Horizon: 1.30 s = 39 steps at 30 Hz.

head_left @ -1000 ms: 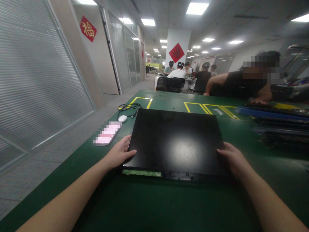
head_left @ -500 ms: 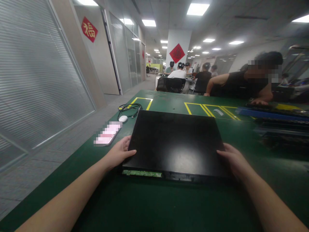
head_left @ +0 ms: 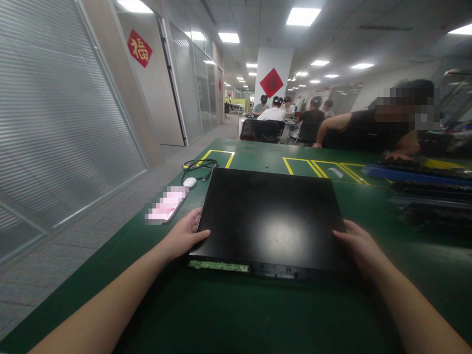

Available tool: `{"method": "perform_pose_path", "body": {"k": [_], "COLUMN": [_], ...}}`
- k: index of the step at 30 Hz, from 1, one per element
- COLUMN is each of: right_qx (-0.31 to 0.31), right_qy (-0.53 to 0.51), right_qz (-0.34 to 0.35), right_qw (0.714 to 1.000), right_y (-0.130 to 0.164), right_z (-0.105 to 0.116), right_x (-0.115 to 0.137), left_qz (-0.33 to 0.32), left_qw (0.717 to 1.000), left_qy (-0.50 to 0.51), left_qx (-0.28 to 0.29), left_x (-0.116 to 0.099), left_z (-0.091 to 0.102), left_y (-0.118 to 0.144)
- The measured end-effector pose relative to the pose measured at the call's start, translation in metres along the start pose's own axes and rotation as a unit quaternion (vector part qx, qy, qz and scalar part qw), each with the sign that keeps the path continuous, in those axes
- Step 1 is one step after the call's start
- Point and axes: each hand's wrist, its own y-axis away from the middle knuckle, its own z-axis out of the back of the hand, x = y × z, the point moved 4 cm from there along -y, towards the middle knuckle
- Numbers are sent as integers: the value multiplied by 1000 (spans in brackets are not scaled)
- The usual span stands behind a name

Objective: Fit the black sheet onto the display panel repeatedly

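A flat black metal case (head_left: 269, 216) lies on the green table (head_left: 236, 314) in front of me, with a green circuit board edge showing along its near side. My left hand (head_left: 182, 236) grips the case's near left edge, thumb on top. My right hand (head_left: 359, 248) grips the near right edge the same way. The case rests flat on the table.
A blurred pink phone (head_left: 165, 206), a white mouse (head_left: 190, 182) and a black cable (head_left: 197, 164) lie left of the case. Yellow marked boxes (head_left: 317, 167) are behind it. At the right are blue and black trays (head_left: 424, 184) with a person (head_left: 372, 130) leaning over them. Several people sit further back.
Both hands keep their grip on the case. The case has barely shifted on the table; the view moved slightly.
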Motion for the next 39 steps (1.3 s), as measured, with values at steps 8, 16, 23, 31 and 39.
{"method": "perform_pose_path", "body": {"k": [8, 16, 23, 31, 39], "right_qx": [6, 6, -2, -5, -9], "right_qy": [2, -15, -10, 2, -8], "right_qz": [-6, 5, -9, -13, -16], "right_qw": [1000, 1000, 1000, 1000, 1000], "right_y": [1, -1, 0, -1, -2], "right_z": [-1, -1, 0, 1, 1], "right_x": [0, 1, 1, 1, 1], "left_qz": [11, 14, 17, 19, -3], "left_qw": [1000, 999, 1000, 1000, 1000], "left_qy": [12, 21, 10, 3, -3], "left_qx": [-18, -25, -1, 4, 9], "left_x": [2, 3, 2, 1, 1], "left_z": [3, 2, 1, 0, 1], "left_y": [-1, -1, 0, 0, -2]}}
